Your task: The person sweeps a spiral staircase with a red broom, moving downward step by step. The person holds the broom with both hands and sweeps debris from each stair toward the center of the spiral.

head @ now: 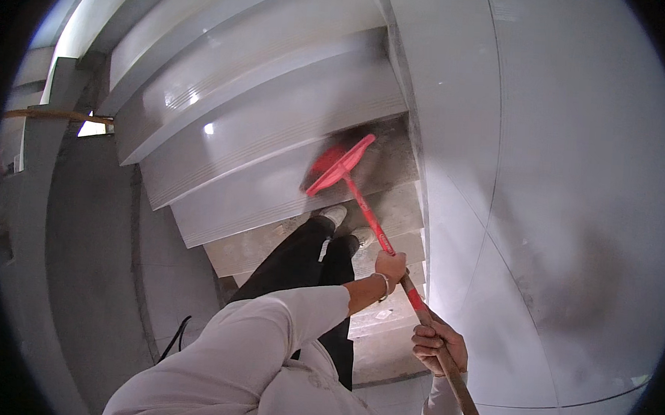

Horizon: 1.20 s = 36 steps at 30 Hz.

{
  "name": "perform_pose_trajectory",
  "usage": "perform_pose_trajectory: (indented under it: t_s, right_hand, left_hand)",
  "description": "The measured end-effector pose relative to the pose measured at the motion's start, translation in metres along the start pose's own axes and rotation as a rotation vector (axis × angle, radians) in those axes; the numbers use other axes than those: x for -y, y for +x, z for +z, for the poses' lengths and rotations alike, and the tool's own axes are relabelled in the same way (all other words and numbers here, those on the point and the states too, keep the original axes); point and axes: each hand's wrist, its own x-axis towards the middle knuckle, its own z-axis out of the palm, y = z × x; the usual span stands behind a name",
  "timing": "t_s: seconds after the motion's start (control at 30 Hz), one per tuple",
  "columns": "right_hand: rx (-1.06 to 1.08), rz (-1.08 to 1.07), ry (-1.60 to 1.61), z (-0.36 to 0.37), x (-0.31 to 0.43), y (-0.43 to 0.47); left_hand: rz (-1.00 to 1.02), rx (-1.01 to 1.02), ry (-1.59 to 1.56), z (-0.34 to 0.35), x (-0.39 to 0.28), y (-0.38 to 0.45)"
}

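Observation:
A long-handled broom with a red plastic head (341, 165) slants across the view, its handle (370, 216) red near the head and bare wood further down. My left hand (390, 267), with a pale bracelet at the wrist, is closed round the handle below the red part. Lower on the wooden part, my right hand (441, 345) grips the same handle. The head is over a dusty, unfaced step (394, 154) in the corner by the wall, beyond my shoes. Blurred red bristles show behind its bar; whether they touch the step is not clear.
Polished stone stair treads (268, 142) rise ahead and to the left. A large-tiled wall (538, 162) runs along the right. My pale shoes (335, 213) stand on a bare step. A grey ledge (34, 192) and a black cable (176, 337) are at the left.

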Motion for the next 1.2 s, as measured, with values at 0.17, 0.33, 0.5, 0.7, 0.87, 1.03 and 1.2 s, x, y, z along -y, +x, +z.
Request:
perform_pose_trajectory:
  t_s: [0.17,0.33,0.5,0.7,0.87,1.03,1.2]
  right_hand:
    - [-0.135,-0.101,-0.051,0.000,-0.035,-0.027]
    - [-0.105,-0.143,-0.138,0.021,-0.040,-0.023]
    - [0.050,-0.148,0.107,-0.025,-0.009,0.001]
    - [-0.079,-0.226,0.045,0.005,-0.050,-0.026]
    - [-0.158,-0.242,-0.086,0.015,-0.012,0.002]
    - [0.029,-0.203,0.304,-0.030,-0.004,-0.006]
    - [0.059,-0.244,0.245,-0.005,-0.067,-0.016]
  left_hand:
    - [0.129,0.172,0.159,-0.006,0.025,-0.006]
    - [0.121,0.164,0.142,-0.021,0.015,-0.007]
    - [0.034,0.089,0.299,0.026,0.009,0.032]
    - [0.058,0.245,0.327,-0.005,0.016,-0.007]
    - [0.202,0.220,0.157,0.016,-0.004,0.033]
    - [0.139,0.096,0.548,0.038,0.022,0.046]
    - [0.119,0.159,0.424,-0.012,0.002,-0.015]
